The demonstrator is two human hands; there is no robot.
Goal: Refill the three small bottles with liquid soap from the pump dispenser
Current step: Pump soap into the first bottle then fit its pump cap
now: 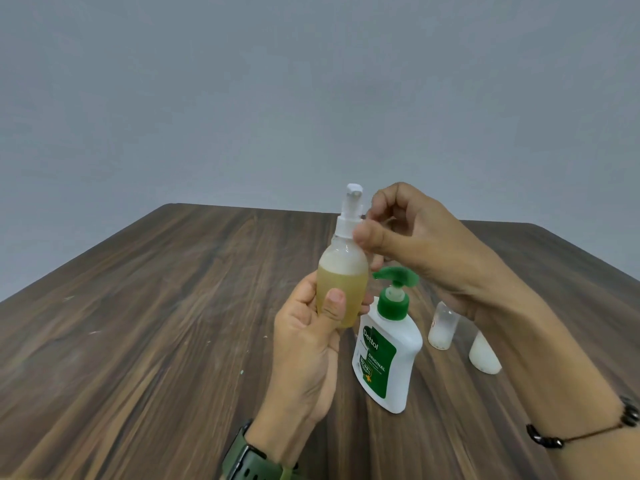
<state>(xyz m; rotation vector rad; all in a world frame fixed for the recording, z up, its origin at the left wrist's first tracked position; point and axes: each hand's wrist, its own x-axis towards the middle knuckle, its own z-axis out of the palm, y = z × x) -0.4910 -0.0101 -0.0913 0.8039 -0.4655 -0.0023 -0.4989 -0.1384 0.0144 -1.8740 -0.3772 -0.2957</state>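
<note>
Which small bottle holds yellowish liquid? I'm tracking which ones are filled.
The small bottle held up in the left hand, with a white pump top. The two bottles standing right of the Dettol dispenser look whitish.

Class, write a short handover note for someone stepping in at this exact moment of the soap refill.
Left hand grips the yellow-filled small bottle upright above the table.
Right hand pinches its white pump cap; whether tightening or loosening is unclear.
Green-pump dispenser stands beside it; two small bottles stand to its right, partly hidden.
Done: this bottle holds soap.
Left: settle the cap, check the other two.
</note>
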